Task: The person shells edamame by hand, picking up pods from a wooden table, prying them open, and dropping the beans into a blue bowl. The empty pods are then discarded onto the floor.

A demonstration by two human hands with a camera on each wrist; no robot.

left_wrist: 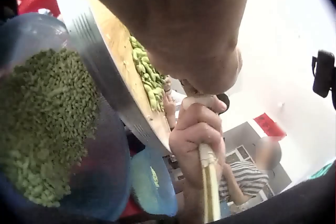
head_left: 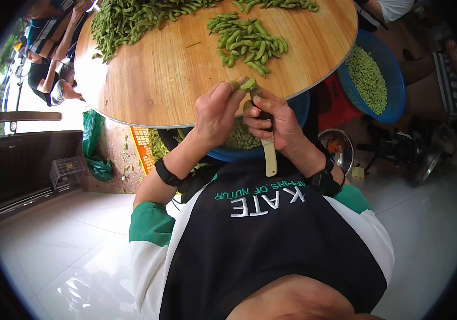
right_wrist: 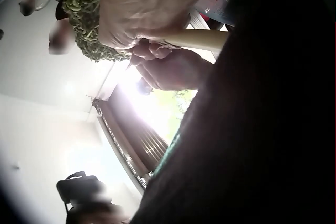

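Note:
Over the near edge of the round table, my left hand [head_left: 215,111] pinches a green soybean pod [head_left: 248,84] between thumb and fingers. Close beside it, my right hand [head_left: 275,118] has its fingers curled round a tool with a long cream handle [head_left: 270,157]; the handle's holed end points back toward my chest. The tool's working end is hidden by the fingers. The left wrist view shows the same cream handle [left_wrist: 211,192] below the right fist. Ahead of both hands lies a small heap of pods [head_left: 250,44] on the wooden tabletop [head_left: 159,80].
A bigger pod pile [head_left: 127,24] covers the table's far left. Under the near edge is a blue basin [head_left: 228,156] of shelled beans; another blue basin [head_left: 396,90] of beans stands right. An orange crate [head_left: 142,146] sits below left. Other people are around the table.

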